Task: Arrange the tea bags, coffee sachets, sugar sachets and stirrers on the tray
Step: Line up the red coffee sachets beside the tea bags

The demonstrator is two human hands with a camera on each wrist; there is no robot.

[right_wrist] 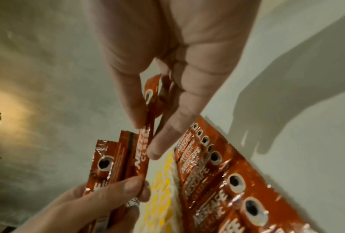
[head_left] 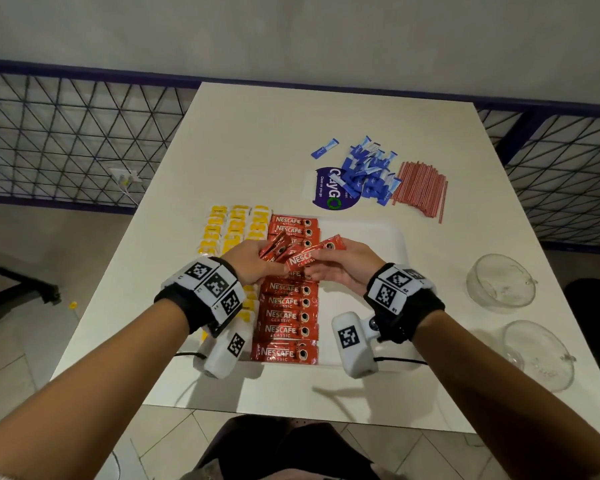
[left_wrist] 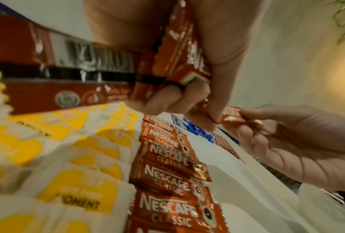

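Observation:
A white tray (head_left: 371, 233) lies in front of me on the table. Yellow tea bags (head_left: 219, 233) fill its left side in rows, and red Nescafe coffee sachets (head_left: 286, 315) form a column beside them. My left hand (head_left: 253, 263) grips a bunch of red coffee sachets (head_left: 274, 247) above that column. My right hand (head_left: 340, 265) pinches one coffee sachet (head_left: 307, 258) between thumb and fingers, its other end still at my left thumb. Blue sugar sachets (head_left: 368, 171) and red stirrers (head_left: 420, 188) lie in piles on the table beyond the tray.
Two glass bowls (head_left: 501, 282) stand at the table's right edge. A blue round sticker (head_left: 328, 192) lies under the sugar pile. A lone blue sachet (head_left: 324, 148) lies further back. A wire mesh fence (head_left: 77, 140) runs behind the table.

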